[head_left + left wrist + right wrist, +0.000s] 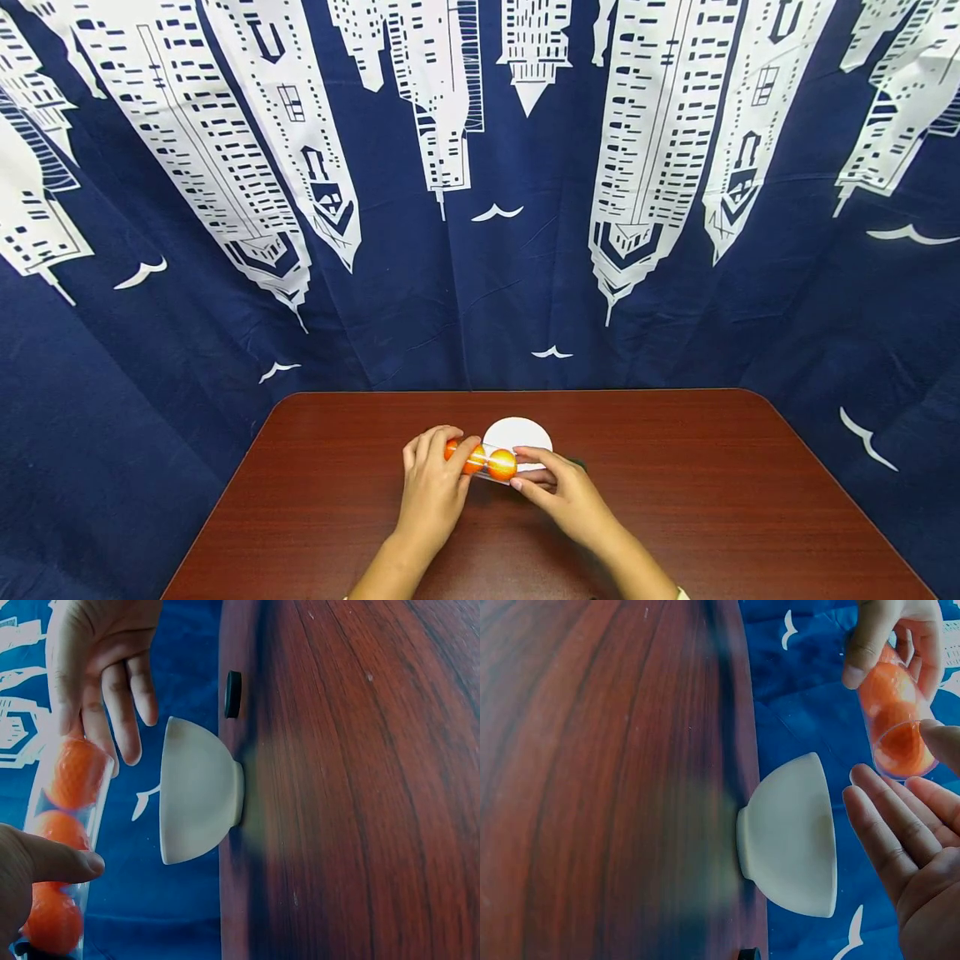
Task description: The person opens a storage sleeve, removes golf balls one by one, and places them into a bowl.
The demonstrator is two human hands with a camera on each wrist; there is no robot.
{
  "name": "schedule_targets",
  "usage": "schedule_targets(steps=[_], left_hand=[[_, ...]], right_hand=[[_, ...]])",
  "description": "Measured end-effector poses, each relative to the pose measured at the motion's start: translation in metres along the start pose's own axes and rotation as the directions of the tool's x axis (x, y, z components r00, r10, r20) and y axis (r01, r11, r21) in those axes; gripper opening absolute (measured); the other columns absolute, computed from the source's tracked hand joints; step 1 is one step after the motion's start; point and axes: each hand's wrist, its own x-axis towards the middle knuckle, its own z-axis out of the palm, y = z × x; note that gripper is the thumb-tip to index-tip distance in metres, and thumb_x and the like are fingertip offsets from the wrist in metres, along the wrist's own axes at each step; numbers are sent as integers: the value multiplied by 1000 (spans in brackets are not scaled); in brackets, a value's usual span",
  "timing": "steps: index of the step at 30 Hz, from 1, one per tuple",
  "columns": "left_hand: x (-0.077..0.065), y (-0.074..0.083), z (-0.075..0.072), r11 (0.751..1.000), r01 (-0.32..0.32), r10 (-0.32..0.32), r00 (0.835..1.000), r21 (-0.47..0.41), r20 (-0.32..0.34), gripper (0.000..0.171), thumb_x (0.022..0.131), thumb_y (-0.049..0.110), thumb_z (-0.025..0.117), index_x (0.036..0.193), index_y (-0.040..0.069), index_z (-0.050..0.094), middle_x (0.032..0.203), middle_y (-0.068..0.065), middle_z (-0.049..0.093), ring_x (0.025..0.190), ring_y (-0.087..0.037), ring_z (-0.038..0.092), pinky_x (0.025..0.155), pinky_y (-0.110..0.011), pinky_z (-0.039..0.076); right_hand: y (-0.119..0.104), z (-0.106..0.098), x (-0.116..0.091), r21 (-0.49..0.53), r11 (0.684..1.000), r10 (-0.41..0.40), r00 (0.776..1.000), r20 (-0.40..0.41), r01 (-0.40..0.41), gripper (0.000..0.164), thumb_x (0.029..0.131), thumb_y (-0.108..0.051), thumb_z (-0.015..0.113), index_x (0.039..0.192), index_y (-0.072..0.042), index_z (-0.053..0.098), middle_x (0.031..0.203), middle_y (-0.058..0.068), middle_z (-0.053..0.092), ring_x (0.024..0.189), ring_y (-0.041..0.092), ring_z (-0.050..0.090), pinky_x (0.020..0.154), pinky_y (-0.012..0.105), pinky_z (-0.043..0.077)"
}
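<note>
The left hand (433, 479) has its fingers curled firmly round a clear tube (88, 814), thumb along one side and the other fingers wrapped over the opposite side. Three orange balls (502, 464) sit in a row inside it: one under the left fingers, one beside the left thumb, and one past the thumb toward the other hand.

The right hand (566, 492) is loosely spread, its fingers long and nearly straight, with a gap between them and the thumb. That thumb lies at the tube's round rim while the fingers reach beneath and beyond it; I can't tell whether they press on the plastic or only hover against it. The end ball is just beside those fingertips, within the rim.

Below the tube, and slightly beyond both sets of fingers, a white bowl (791, 836) stands upright on the table (712, 483), mouth up. From the side I can see a gap between the tube and the bowl's lip. A small black disc (233, 694) lies just past the right fingers, near the bowl. The table's far edge runs beyond the fingertips, with a blue cloth (465, 292) hanging behind, and brown tabletop stretches wide to either side of the hands.
</note>
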Motion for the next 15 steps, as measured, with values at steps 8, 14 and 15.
schedule_targets(steps=[8, 14, 15], left_hand=[[0, 1, 1, 1000, 3, -3, 1000, 1, -9, 56, 63, 7, 93, 113, 22, 73, 117, -4, 62, 116, -27, 56, 95, -46, 39], [-2, 1, 2, 1000, 14, -14, 1000, -3, -3, 58, 62, 7, 94, 113, 22, 73, 116, -4, 63, 115, -26, 56, 95, -46, 39], [-3, 1, 2, 1000, 16, -16, 1000, -5, -2, 58, 61, 7, 94, 113, 22, 73, 116, -4, 63, 114, -26, 56, 94, -46, 39]], right_hand=[[-2, 1, 0, 9, 998, 65, 998, -13, -65, 46, 91, -21, 75, 133, -5, 63, 122, 20, 68, 94, 14, 76, 80, 21, 59], [-3, 0, -1, -10, 998, 60, 998, -12, -60, 46, 91, -22, 75, 133, -6, 64, 123, 19, 68, 95, 16, 76, 80, 22, 59], [-4, 0, -1, -16, 998, 60, 998, -13, -61, 46, 91, -22, 75, 133, -7, 64, 123, 19, 69, 95, 16, 76, 80, 22, 59]])
